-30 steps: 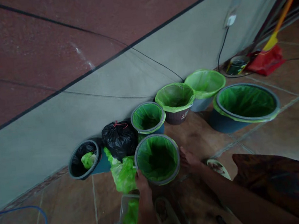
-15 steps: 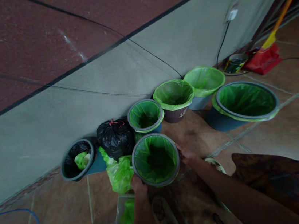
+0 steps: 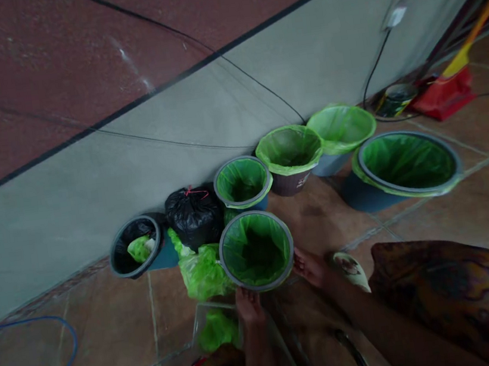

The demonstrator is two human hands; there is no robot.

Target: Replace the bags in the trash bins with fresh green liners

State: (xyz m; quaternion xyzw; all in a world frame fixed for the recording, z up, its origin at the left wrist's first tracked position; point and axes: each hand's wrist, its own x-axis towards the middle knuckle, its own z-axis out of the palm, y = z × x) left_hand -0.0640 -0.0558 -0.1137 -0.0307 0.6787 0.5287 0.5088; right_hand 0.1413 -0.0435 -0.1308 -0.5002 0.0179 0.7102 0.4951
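A round grey-rimmed trash bin [image 3: 252, 212] lined with a green bag [image 3: 238, 241] stands on the floor before me. At its near left side is my left hand [image 3: 249, 307], fingers stretched toward the bin wall. My right hand [image 3: 308, 266] lies along the bin's right side, palm toward it and fingers extended. Neither hand is closed around the rim; whether the fingertips still touch the bin is hard to tell. Left of the bin lies a crumpled green plastic bag [image 3: 202, 272]. Below that, a clear container [image 3: 199, 324] holds more green plastic.
Several lined bins stand along the wall: a blue one [image 3: 266, 202], a brown one [image 3: 287, 184], a pale one [image 3: 330, 164] and a wide one [image 3: 358, 195]. A tied black bag [image 3: 195, 216] and tipped bin [image 3: 168, 253] are left. A red dustpan [image 3: 444, 93] stands right.
Both hands have shifted from the bin's rim to lower on its sides, their fingers straighter. The view has moved slightly; the other bins stand where they were.
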